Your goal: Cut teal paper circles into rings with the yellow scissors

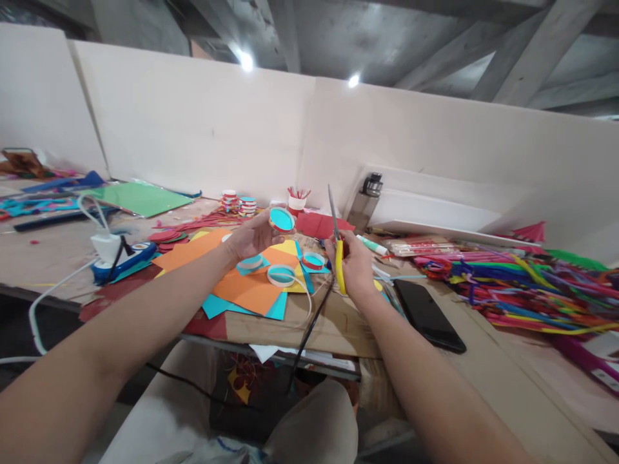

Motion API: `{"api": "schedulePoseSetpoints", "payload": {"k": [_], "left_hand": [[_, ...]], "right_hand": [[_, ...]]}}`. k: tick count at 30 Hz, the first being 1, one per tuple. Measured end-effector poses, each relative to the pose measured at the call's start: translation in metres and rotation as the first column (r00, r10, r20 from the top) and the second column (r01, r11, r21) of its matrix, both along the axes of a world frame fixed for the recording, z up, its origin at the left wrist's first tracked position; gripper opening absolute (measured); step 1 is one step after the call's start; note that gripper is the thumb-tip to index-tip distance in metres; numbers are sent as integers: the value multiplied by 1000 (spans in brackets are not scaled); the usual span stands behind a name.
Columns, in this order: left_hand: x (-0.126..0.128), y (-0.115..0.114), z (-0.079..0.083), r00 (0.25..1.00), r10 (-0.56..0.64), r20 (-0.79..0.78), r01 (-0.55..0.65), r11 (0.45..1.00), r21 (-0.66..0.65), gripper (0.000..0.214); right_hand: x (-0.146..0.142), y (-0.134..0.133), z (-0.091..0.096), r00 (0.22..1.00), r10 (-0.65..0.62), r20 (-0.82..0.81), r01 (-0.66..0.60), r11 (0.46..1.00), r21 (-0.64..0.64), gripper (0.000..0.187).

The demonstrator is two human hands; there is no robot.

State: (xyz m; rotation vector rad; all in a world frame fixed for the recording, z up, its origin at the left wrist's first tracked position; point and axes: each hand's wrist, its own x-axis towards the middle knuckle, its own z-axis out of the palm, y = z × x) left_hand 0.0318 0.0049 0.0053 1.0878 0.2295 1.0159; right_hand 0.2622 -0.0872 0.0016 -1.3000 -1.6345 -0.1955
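My left hand (254, 235) is closed on a small round paper box (282, 220), its turquoise face tipped toward me and its rim red. In my right hand (356, 264) is a pair of scissors (339, 258) with yellow handles, the blades pointing up. Below the hands lie more round paper pieces: one with a white rim (281, 276), one with a red rim (313, 261) and a pale one (250, 263). They rest on orange paper (251, 290) and turquoise sheets (275, 307).
A black phone (429, 314) lies right of my right hand, near bundled colourful pipe cleaners (503, 290). A bottle (365, 203) stands against the back panel. Stacked round pieces (247, 206) and a cup of red sticks (296, 202) sit behind. A power strip (123, 260) is left.
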Motion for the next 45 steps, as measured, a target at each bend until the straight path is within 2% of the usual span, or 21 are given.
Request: {"api": "schedulePoseSetpoints", "payload": {"k": [7, 10, 13, 16, 20, 23, 26, 28, 29, 31, 33, 35, 36, 38, 40, 42, 44, 45], "left_hand": [[-2, 6, 1, 997, 61, 52, -49, 976, -213, 39], [-2, 4, 3, 995, 67, 75, -45, 964, -261, 38], [-1, 3, 4, 995, 90, 50, -72, 955, -288, 29], [2, 3, 1, 989, 145, -24, -147, 959, -244, 20], [6, 5, -7, 961, 214, -177, -244, 955, -171, 24], [8, 5, -10, 942, 232, -242, -268, 955, -125, 23], [10, 3, -9, 918, 293, -267, -329, 939, -103, 21], [10, 1, -7, 907, 328, -263, -367, 923, -115, 22], [10, 1, -6, 906, 339, -254, -378, 917, -126, 22], [11, 0, -5, 908, 351, -227, -389, 908, -152, 23], [12, 0, -6, 915, 350, -199, -384, 908, -169, 23], [13, 0, -7, 921, 343, -183, -374, 911, -172, 20], [13, 0, -8, 923, 340, -179, -370, 913, -172, 19], [14, 0, -10, 928, 326, -181, -356, 919, -168, 18], [15, -1, -11, 933, 301, -197, -332, 932, -149, 18], [16, -2, -13, 934, 280, -223, -308, 946, -105, 20], [19, -5, -14, 927, 275, -255, -298, 953, -57, 18], [21, -7, -14, 924, 268, -274, -291, 956, -46, 17]], "right_hand": [[-5, -4, 1, 998, 8, -67, -12, 998, -60, 31], [-3, -4, 2, 997, -63, -48, 53, 982, -182, 29], [-2, -4, 2, 983, -140, 119, 176, 902, -395, 20], [-3, -6, 0, 943, -125, 307, 274, 815, -510, 21], [-5, -9, -5, 896, -97, 433, 345, 766, -542, 26], [-8, -11, -7, 870, -33, 491, 345, 754, -560, 27], [-13, -15, -6, 840, 7, 543, 345, 765, -544, 30], [-18, -19, -3, 816, -9, 578, 347, 807, -477, 30], [-21, -21, -2, 814, -12, 581, 320, 843, -432, 29], [-27, -24, -1, 846, 55, 531, 165, 919, -358, 30], [-33, -26, -3, 856, 217, 470, -54, 941, -335, 30], [-40, -27, -8, 811, 361, 461, -196, 909, -366, 27], [-43, -27, -10, 782, 407, 472, -224, 890, -397, 24], [-49, -26, -15, 760, 437, 480, -223, 870, -439, 15], [-52, -24, -18, 786, 451, 423, -242, 854, -460, 13], [-51, -19, -17, 848, 466, 252, -318, 828, -462, 11], [-48, -14, -15, 891, 452, -44, -422, 789, -446, 10], [-45, -11, -13, 880, 418, -226, -475, 768, -429, 11]]}}
